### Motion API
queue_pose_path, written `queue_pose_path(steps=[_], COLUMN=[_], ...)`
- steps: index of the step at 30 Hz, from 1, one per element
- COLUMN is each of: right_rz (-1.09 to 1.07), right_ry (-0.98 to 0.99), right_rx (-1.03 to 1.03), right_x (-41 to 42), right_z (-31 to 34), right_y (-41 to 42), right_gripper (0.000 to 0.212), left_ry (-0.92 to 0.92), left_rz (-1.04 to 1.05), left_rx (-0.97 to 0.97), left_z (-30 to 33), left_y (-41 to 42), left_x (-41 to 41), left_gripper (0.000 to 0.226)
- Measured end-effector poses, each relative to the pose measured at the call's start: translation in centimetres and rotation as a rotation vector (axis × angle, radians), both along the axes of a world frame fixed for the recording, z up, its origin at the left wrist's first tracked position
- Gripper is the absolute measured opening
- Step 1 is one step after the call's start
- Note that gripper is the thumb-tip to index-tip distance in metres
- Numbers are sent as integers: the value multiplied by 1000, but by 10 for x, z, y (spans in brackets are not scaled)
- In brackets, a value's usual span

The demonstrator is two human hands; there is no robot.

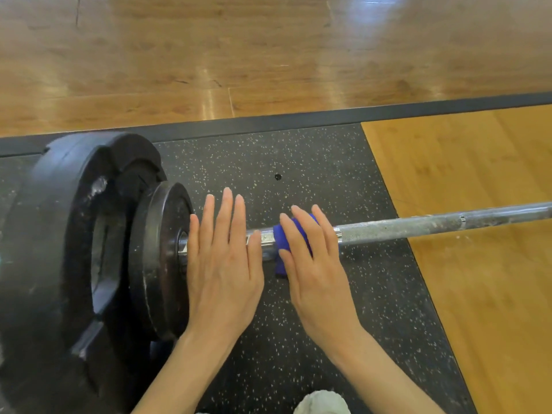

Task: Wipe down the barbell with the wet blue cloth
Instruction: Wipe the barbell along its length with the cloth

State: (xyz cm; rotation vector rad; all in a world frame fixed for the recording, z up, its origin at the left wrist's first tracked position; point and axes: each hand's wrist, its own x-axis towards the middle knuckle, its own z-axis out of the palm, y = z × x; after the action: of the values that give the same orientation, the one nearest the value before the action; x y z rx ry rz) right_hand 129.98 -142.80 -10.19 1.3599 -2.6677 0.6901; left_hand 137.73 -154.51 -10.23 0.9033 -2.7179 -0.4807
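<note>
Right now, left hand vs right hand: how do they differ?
The left hand lies bare on the barbell next to the weight plates; the right hand presses the blue cloth onto the bar further from them. The left hand's fingers point straight ahead; the right hand's angle leftward. Both are flat with straight fingers, palms down.

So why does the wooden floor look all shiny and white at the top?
In the head view, light from above bounces off the glossy wooden floor, leaving pale streaks. The wide lens bends the mat's edge, and the weight plates look slightly blurry at the left.
</note>
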Motion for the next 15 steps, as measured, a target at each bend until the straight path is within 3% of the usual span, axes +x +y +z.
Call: queue_pose_path(steps=[1, 5, 7, 10, 12, 15], right_rz=[10, -21, -70, -14, 36, 60], right_ry=[9, -264, -214, 24, 23, -214], right_rx=[7, 153, 127, 93, 102, 229], right_x=[-10, -48, -36, -6, -16, -45], right_z=[2, 16, 12, 12, 8, 23], right_y=[-5, -40, -32, -5, -9, -29], right_gripper=[40, 34, 28, 36, 37, 34], left_ry=[-17, -39, -40, -37, -45, -53], left_rz=[12, 19, 22, 30, 30, 29], left_rx=[-19, -51, -49, -60, -58, -50], left_z=[0, -4, -5, -4, -4, -5], left_y=[-1, 0, 0, 0, 1, 3], left_x=[-3, -7, -6, -7, -6, -5], left_gripper=[55, 53, 52, 51, 51, 52])
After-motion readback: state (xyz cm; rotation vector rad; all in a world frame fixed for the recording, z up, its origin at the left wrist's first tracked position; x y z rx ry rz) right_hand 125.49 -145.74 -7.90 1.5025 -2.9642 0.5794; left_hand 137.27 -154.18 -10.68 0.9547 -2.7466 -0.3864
